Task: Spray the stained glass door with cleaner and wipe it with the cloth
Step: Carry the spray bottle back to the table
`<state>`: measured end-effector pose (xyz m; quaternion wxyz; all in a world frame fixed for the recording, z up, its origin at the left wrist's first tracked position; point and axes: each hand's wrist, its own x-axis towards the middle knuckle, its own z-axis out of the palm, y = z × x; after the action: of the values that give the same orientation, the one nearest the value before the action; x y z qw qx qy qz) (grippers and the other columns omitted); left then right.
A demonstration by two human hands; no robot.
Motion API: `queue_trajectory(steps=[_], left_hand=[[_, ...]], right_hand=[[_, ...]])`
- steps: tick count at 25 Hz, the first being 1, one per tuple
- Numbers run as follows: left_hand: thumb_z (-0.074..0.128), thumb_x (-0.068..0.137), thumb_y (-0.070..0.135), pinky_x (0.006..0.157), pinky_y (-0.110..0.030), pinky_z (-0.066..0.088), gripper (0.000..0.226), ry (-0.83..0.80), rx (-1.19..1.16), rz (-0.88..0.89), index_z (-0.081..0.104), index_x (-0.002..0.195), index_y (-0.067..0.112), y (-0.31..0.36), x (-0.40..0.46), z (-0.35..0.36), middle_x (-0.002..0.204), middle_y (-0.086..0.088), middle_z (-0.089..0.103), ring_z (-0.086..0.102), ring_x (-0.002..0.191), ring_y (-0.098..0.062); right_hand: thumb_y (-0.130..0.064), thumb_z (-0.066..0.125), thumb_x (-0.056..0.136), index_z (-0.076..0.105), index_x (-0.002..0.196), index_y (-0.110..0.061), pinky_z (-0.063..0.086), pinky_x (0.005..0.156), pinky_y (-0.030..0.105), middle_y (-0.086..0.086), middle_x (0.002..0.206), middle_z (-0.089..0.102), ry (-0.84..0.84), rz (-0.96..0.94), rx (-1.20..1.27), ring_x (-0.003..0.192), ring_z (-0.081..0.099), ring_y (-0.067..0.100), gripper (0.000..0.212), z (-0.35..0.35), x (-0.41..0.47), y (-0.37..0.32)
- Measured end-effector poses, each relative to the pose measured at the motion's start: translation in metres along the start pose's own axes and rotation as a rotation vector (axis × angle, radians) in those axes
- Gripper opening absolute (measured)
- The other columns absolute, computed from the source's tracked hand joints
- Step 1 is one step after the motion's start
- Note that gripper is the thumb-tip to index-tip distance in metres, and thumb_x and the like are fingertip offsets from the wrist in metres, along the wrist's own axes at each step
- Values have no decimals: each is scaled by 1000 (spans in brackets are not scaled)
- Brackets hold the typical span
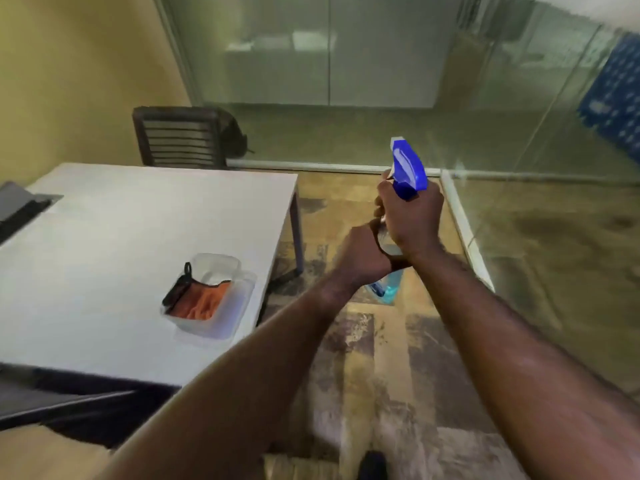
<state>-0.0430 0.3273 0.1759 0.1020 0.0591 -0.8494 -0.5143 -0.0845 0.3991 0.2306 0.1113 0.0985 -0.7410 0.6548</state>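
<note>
A spray bottle (pixel 408 168) with a blue trigger head and pale blue liquid is held upright in mid-air over the floor. My right hand (pixel 414 216) grips its neck just under the head. My left hand (pixel 363 258) wraps the bottle's body lower down, and the bottle's base shows below it. The nozzle points away from me toward the glass door (pixel 554 202), which stands at the right with its pale frame edge on the floor. An orange cloth (pixel 204 301) with black trim lies in a clear plastic tub (pixel 221 327) on the white table.
The white table (pixel 121 237) fills the left side, with a dark slatted chair (pixel 180 136) behind it against a yellow wall. Glass partition panels (pixel 311 64) run across the back. Patchy wooden floor (pixel 381 375) lies below my arms. A dark laptop-like object (pixel 20 206) sits at the table's far left.
</note>
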Motion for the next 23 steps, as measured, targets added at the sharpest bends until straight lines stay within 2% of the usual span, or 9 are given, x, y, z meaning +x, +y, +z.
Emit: queue_trajectory(steps=[5, 6, 8, 10, 11, 14, 17, 20, 23], left_hand=[[78, 60, 47, 76, -35, 59, 62, 208, 72, -131, 64, 106, 9, -56, 28, -38, 97, -4, 74, 70, 88, -16], [80, 65, 43, 75, -32, 58, 58, 240, 114, -148, 63, 108, 10, -65, 32, -44, 98, -3, 74, 69, 87, -15], [81, 72, 38, 72, -17, 51, 50, 291, 180, -167, 62, 111, 14, -79, 39, -56, 101, 0, 74, 66, 85, -8], [81, 74, 36, 71, -9, 45, 46, 331, 168, -192, 63, 111, 14, -96, 44, -70, 99, 1, 73, 61, 82, -4], [80, 75, 36, 74, -13, 49, 46, 349, 160, -207, 63, 110, 12, -107, 49, -78, 98, 0, 73, 61, 82, -5], [80, 77, 34, 85, -32, 56, 42, 365, 161, -246, 65, 107, 7, -143, 65, -102, 96, -7, 74, 68, 86, -17], [80, 76, 34, 80, -28, 53, 42, 369, 172, -271, 65, 105, 7, -183, 83, -127, 95, -7, 74, 62, 80, -12], [77, 75, 38, 77, -26, 51, 44, 373, 162, -303, 64, 104, 8, -223, 103, -152, 94, -6, 73, 59, 78, -10], [77, 75, 38, 78, -28, 55, 44, 396, 148, -330, 63, 105, 9, -260, 122, -173, 93, -4, 72, 60, 80, -11]], right_hand=[[-18, 68, 86, 66, 101, -9, 60, 68, 43, 16, 81, 69, -270, -10, 69, 76, 69, 30, 18, 80, 23, 28], [-19, 69, 86, 65, 106, -7, 61, 71, 36, 12, 84, 69, -306, 2, 91, 80, 70, 23, 23, 94, 25, 32], [-13, 69, 88, 63, 111, 0, 53, 65, 13, 2, 84, 66, -363, 15, 121, 73, 66, -2, 27, 120, 27, 38], [-8, 68, 89, 63, 109, 4, 48, 61, 6, 2, 83, 64, -391, -5, 127, 64, 62, -7, 24, 147, 28, 46], [-9, 68, 88, 63, 108, 3, 51, 64, 10, 4, 84, 66, -407, -23, 121, 64, 64, -3, 23, 160, 29, 50], [-27, 68, 84, 65, 107, -4, 63, 74, 40, 12, 91, 72, -496, -39, 117, 72, 69, 18, 32, 204, 35, 70], [-41, 66, 80, 64, 109, -8, 63, 78, 43, 12, 96, 73, -560, -21, 77, 77, 70, 24, 44, 249, 44, 88], [-32, 69, 82, 62, 112, -8, 61, 83, 46, 13, 101, 72, -607, 13, 77, 82, 70, 26, 39, 296, 51, 106], [-23, 72, 86, 60, 119, -8, 61, 86, 41, 14, 106, 71, -667, 58, 68, 90, 69, 27, 38, 337, 57, 122]])
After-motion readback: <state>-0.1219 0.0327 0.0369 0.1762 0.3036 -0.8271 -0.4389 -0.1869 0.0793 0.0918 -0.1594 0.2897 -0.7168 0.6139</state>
